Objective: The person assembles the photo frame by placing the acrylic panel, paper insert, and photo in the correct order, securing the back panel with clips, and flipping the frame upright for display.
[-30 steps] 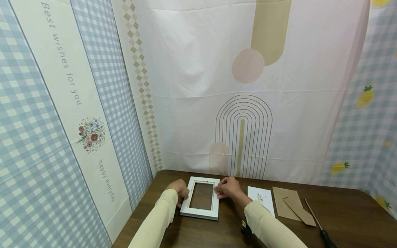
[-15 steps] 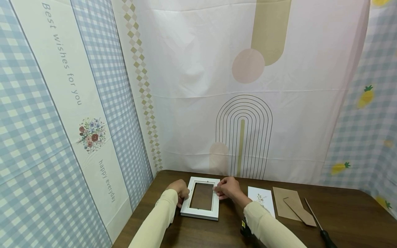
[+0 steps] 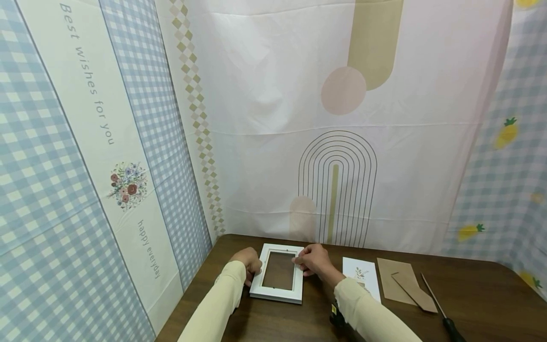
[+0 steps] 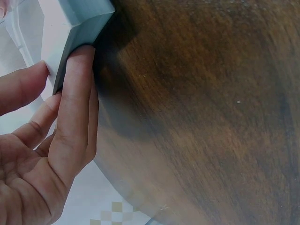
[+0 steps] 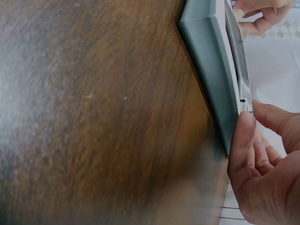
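A white picture frame (image 3: 277,298) lies on the wooden table, its dark opening facing up and small clips along the inner edge. My left hand (image 3: 246,262) grips the frame's left side; in the left wrist view, the thumb (image 4: 35,77) rests on the face while fingers press the outer side. At the opposite side, my right hand (image 3: 315,260) has thumb and index finger together at the inner edge. In the right wrist view these appear to pinch a clear sheet (image 5: 246,70) over the opening. How far the sheet sits inside the frame is hard to see.
Right of the frame lie a white card (image 3: 361,275) with a plant print, a brown backing board (image 3: 395,280) with a brown stand piece (image 3: 420,299) on it, and a screwdriver (image 3: 447,325). Patterned cloths (image 3: 256,142) hang behind the table (image 3: 273,325).
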`<action>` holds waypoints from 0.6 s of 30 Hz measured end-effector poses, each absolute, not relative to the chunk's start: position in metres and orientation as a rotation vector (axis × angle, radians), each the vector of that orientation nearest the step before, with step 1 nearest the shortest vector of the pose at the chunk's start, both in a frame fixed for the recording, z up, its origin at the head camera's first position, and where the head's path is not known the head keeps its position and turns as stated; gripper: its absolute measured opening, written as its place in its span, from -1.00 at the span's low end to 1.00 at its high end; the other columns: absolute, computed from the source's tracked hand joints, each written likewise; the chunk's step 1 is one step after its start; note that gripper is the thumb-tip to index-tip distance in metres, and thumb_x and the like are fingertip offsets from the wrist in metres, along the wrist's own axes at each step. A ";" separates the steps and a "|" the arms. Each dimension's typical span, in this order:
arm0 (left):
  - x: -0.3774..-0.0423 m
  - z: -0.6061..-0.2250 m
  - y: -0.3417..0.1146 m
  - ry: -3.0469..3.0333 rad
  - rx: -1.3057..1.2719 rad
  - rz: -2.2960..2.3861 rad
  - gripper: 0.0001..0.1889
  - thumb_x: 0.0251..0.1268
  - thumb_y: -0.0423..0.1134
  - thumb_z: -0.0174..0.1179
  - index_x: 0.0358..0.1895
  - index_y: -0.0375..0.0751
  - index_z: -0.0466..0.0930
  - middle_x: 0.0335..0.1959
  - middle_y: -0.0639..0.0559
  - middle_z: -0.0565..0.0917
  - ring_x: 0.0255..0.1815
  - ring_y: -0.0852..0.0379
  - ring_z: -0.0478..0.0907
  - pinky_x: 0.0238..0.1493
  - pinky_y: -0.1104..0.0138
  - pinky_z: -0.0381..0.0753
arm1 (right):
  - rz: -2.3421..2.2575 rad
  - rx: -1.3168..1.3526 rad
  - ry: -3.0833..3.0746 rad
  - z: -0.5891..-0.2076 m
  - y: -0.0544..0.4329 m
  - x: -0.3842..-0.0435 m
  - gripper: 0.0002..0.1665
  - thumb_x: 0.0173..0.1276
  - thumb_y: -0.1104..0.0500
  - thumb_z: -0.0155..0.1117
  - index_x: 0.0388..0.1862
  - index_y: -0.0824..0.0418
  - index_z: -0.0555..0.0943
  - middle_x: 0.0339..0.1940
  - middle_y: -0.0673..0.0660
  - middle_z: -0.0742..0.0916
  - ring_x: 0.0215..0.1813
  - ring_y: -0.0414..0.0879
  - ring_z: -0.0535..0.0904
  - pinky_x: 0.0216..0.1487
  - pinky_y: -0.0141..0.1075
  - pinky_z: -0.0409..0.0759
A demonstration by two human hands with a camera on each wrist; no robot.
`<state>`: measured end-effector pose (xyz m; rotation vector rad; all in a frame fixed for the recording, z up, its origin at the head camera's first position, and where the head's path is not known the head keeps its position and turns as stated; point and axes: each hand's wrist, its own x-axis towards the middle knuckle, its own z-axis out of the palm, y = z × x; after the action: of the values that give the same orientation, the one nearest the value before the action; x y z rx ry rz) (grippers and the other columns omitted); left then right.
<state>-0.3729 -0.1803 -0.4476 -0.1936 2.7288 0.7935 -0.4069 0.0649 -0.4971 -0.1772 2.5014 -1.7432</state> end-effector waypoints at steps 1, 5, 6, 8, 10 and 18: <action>-0.373 -0.448 -0.180 2.728 -0.195 0.796 -0.76 0.42 -0.50 0.17 -0.47 -0.32 0.67 -0.36 -0.34 0.85 -0.57 0.05 0.78 -0.75 0.50 0.65 | -1.739 -0.169 2.503 -0.498 0.064 -0.407 -0.77 0.37 0.25 0.69 -0.26 0.30 0.74 -0.49 0.12 0.78 -0.47 -0.15 0.72 -0.51 -0.27 0.89; -0.373 -0.448 -0.181 2.725 -0.191 0.808 -0.77 0.42 -0.51 0.16 -0.45 -0.33 0.68 -0.38 -0.33 0.84 -0.56 0.04 0.80 -0.75 0.50 0.66 | -1.736 -0.176 2.523 -0.499 0.063 -0.407 -0.77 0.37 0.24 0.68 -0.25 0.30 0.74 -0.49 0.13 0.78 -0.47 -0.14 0.70 -0.52 -0.26 0.87; -0.373 -0.448 -0.181 2.725 -0.189 0.809 -0.77 0.42 -0.51 0.16 -0.45 -0.34 0.68 -0.39 -0.33 0.84 -0.56 0.04 0.80 -0.75 0.50 0.67 | -1.738 -0.174 2.527 -0.499 0.062 -0.407 -0.77 0.37 0.24 0.68 -0.26 0.30 0.74 -0.48 0.14 0.78 -0.48 -0.13 0.71 -0.53 -0.26 0.87; -0.374 -0.448 -0.182 2.724 -0.188 0.813 -0.77 0.42 -0.51 0.17 -0.45 -0.34 0.68 -0.40 -0.32 0.84 -0.56 0.04 0.80 -0.74 0.50 0.68 | -1.737 -0.176 2.541 -0.498 0.062 -0.406 -0.76 0.36 0.24 0.69 -0.26 0.31 0.74 -0.48 0.15 0.78 -0.48 -0.13 0.70 -0.55 -0.26 0.85; -0.374 -0.448 -0.182 2.721 -0.187 0.819 -0.77 0.42 -0.50 0.18 -0.46 -0.33 0.68 -0.42 -0.30 0.83 -0.57 0.05 0.79 -0.73 0.49 0.69 | -1.731 -0.171 2.549 -0.497 0.062 -0.405 -0.76 0.36 0.23 0.69 -0.26 0.30 0.74 -0.48 0.14 0.79 -0.48 -0.14 0.70 -0.56 -0.29 0.83; -0.376 -0.450 -0.184 2.703 -0.188 0.847 -0.77 0.40 -0.50 0.18 -0.48 -0.32 0.66 -0.50 -0.24 0.79 -0.62 0.09 0.73 -0.66 0.47 0.74 | -1.754 -0.330 2.536 -0.508 0.068 -0.415 -0.70 0.31 0.12 0.76 -0.34 0.19 0.75 -0.55 0.01 0.71 -0.52 -0.21 0.61 -0.59 -0.36 0.76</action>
<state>-0.3763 -0.1842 -0.4495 -0.1881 2.7031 0.8472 -0.4145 0.0683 -0.5082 -0.3296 2.5362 -1.7538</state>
